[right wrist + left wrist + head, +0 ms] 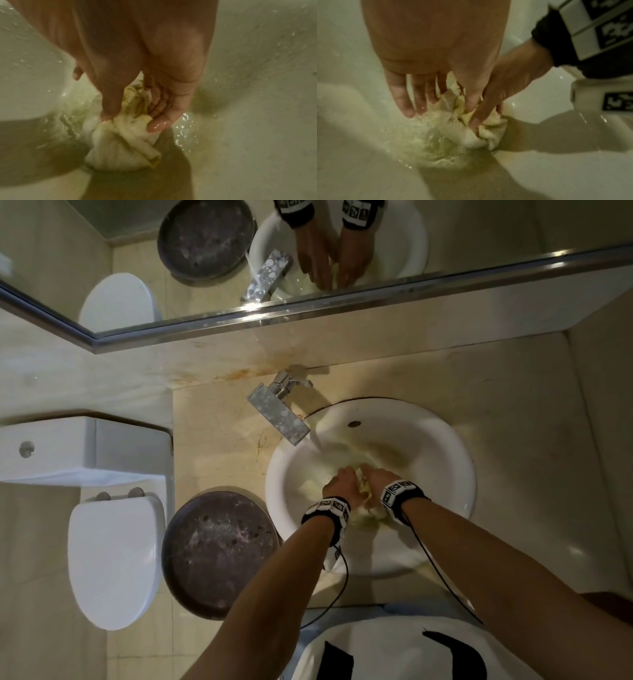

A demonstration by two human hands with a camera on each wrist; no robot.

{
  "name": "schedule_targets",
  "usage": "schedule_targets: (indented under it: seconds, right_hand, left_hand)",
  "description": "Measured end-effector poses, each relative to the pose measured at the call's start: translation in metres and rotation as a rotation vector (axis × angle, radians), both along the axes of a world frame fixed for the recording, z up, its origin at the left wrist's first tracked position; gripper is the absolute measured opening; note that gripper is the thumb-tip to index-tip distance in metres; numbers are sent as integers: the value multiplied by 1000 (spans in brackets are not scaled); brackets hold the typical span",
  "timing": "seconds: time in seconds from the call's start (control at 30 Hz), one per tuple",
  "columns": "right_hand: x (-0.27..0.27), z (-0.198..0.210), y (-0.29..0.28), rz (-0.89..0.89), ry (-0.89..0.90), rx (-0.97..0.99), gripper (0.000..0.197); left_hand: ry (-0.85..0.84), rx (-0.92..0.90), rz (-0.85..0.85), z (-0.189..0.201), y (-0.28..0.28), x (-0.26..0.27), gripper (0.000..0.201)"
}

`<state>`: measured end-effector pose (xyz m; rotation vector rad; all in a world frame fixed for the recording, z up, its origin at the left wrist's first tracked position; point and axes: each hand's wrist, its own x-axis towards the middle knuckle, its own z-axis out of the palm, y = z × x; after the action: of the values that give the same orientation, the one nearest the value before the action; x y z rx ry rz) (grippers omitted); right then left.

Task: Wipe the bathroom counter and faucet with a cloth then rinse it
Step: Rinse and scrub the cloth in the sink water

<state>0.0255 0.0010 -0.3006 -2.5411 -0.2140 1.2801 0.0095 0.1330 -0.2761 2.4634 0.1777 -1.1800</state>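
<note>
Left hand (342, 486): gripping the wet cloth (471, 129), thumb pinching against fingers.
Right hand (376, 479): pinching the same cloth between thumb and fingers.
Cloth: sitting bunched, low in the white sink (445, 446).
Faucet (279, 409): running water into the sink.
Counter (513, 392): lying beige around the sink.

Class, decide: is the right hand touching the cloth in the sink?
Touching. The right wrist view shows the right hand pinching the cloth between thumb and fingers.
</note>
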Motion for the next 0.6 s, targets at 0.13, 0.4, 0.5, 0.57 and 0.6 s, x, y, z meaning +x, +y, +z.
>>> schedule_targets:
  seconds: [0.13, 0.4, 0.5, 0.57, 0.6]
  right_hand:
    - [11, 9, -4, 108, 89, 28, 88]
    - [21, 16, -8, 153, 124, -128, 51]
    - [33, 32, -9, 148, -71, -189, 35]
    - [34, 31, -6, 107, -228, -189, 40]
    - [31, 34, -3, 105, -301, -162, 44]
  left_hand:
    - [32, 92, 58, -3, 0, -9, 59]
    - [-49, 260, -232, -3, 14, -10, 45]
    - [-73, 301, -194, -1, 22, -1, 55]
    - [-138, 346, -160, 3, 22, 2, 59]
    - [-189, 360, -169, 4, 21, 3, 63]
